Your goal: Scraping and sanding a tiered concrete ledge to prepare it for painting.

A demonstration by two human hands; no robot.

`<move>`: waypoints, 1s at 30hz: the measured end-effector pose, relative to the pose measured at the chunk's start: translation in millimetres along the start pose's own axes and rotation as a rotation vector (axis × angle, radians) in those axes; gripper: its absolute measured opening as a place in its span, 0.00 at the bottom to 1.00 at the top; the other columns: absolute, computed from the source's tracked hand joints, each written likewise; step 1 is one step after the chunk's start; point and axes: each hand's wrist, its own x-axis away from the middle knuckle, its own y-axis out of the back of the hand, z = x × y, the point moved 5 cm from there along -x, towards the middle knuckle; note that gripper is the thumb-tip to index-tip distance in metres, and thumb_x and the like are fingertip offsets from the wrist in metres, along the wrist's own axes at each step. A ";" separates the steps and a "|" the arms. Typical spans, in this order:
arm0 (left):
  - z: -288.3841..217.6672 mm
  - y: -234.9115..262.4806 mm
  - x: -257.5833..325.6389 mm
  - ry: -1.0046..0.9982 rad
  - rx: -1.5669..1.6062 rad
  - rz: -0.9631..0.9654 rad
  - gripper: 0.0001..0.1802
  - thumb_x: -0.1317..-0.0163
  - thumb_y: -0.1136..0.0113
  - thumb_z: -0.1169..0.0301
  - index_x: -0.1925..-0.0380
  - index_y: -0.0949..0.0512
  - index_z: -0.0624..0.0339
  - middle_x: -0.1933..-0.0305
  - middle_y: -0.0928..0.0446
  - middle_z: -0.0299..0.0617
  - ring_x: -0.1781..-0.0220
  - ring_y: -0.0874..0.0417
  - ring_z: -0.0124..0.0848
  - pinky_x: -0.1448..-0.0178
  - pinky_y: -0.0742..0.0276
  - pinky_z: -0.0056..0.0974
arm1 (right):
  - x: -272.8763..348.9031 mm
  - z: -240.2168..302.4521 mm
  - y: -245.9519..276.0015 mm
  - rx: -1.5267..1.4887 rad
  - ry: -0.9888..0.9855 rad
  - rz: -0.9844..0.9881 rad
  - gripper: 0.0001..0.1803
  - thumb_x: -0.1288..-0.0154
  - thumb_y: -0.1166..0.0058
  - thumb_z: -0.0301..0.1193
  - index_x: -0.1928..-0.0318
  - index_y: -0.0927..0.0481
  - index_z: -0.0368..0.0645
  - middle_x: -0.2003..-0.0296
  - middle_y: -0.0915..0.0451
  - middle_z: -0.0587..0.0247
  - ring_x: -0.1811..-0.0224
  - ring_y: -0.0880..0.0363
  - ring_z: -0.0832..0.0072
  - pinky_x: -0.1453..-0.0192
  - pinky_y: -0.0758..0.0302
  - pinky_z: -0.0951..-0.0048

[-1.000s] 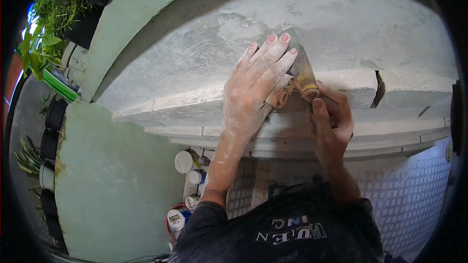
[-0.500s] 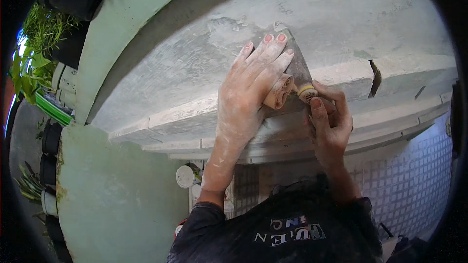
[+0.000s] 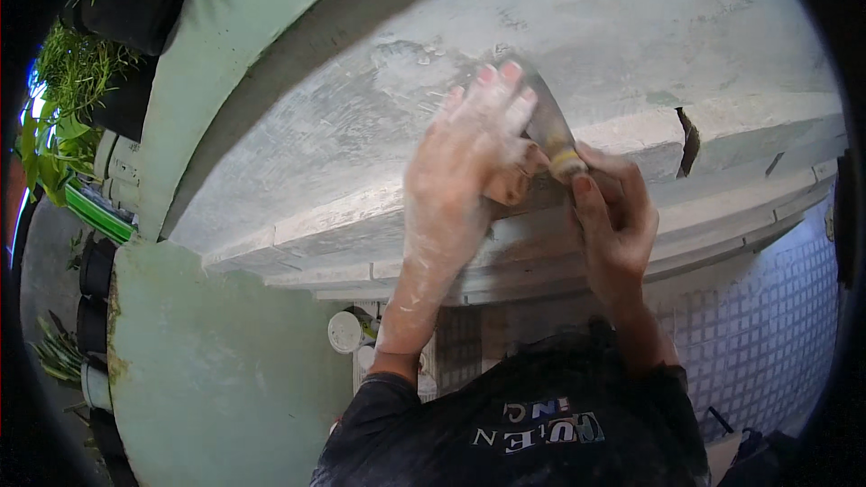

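My left hand (image 3: 451,167), dusted white and blurred by motion, lies with outstretched fingers against the far end of a metal scraper (image 3: 546,113). A rolled piece of brown sandpaper (image 3: 508,188) is tucked at the thumb side of this hand. The thumb and fingertips of my right hand (image 3: 618,216) pinch the scraper's short handle, which has a yellow band. The blade slants up and left, in front of grey-white plaster (image 3: 631,27) with rough, patchy skim marks. Whether the blade touches the plaster is hard to tell.
A stepped moulding (image 3: 334,224) runs across below the plaster, with a dark jagged gap (image 3: 688,142) at right. Pale green wall (image 3: 216,343) stands at left, beside potted plants (image 3: 86,72). White-lidded tubs (image 3: 345,332) sit below, and a tiled surface (image 3: 758,307) at lower right.
My left hand has shifted slightly, with its fingers now blurred over the blade. The scraper's handle and my right hand have moved a little up. The sandpaper roll stays by the left hand.
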 end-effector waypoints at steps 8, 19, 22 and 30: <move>-4.9 5.6 2.2 0.044 -0.043 -0.078 0.26 0.46 0.32 0.72 0.44 0.20 0.54 0.36 0.23 0.43 0.32 0.24 0.41 0.29 0.31 0.48 | 5.3 -4.7 2.5 -0.002 -0.026 -0.012 0.16 0.26 0.47 0.27 0.42 0.25 0.38 0.58 0.18 0.66 0.65 0.27 0.89 0.64 0.31 0.85; -5.9 3.5 0.3 0.105 -0.035 0.010 0.25 0.43 0.36 0.73 0.42 0.22 0.56 0.35 0.25 0.45 0.32 0.25 0.41 0.29 0.32 0.48 | -0.4 -0.3 6.1 0.038 -0.038 0.071 0.15 0.26 0.47 0.25 0.42 0.25 0.37 0.55 0.21 0.61 0.66 0.26 0.86 0.65 0.28 0.83; -7.2 6.7 -4.0 0.084 -0.006 -0.002 0.25 0.43 0.37 0.73 0.42 0.22 0.56 0.34 0.26 0.45 0.31 0.26 0.41 0.28 0.32 0.48 | 0.1 -1.5 6.7 0.042 -0.055 0.063 0.15 0.26 0.47 0.25 0.42 0.25 0.37 0.53 0.21 0.59 0.66 0.25 0.85 0.65 0.27 0.83; -8.7 4.4 -8.4 0.055 -0.047 -0.016 0.26 0.45 0.34 0.73 0.43 0.21 0.58 0.33 0.26 0.45 0.31 0.26 0.42 0.30 0.29 0.48 | -3.5 -4.8 10.1 0.044 -0.041 0.057 0.17 0.27 0.46 0.25 0.41 0.26 0.35 0.51 0.21 0.58 0.69 0.28 0.87 0.69 0.31 0.85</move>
